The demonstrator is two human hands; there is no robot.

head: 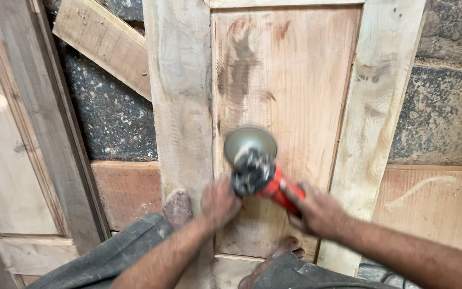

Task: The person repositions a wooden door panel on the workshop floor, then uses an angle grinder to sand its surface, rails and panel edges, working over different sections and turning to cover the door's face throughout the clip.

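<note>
A red and black angle grinder (263,179) with a spinning, blurred sanding disc (250,143) rests on the reddish centre panel (290,80) of a wooden door lying flat. My right hand (316,208) grips the grinder's red body from behind. My left hand (219,202) holds its left side near the black head. My bare feet (178,207) stand on the door's lower part, one on the pale left stile (180,96), the other near the bottom rail (282,251).
A pale right stile (375,107) frames the panel. Another wooden door (12,160) lies at the left, a loose plank (102,43) at the top left. Rough dark stone floor (113,118) shows between them. A reddish board (439,203) lies at the right.
</note>
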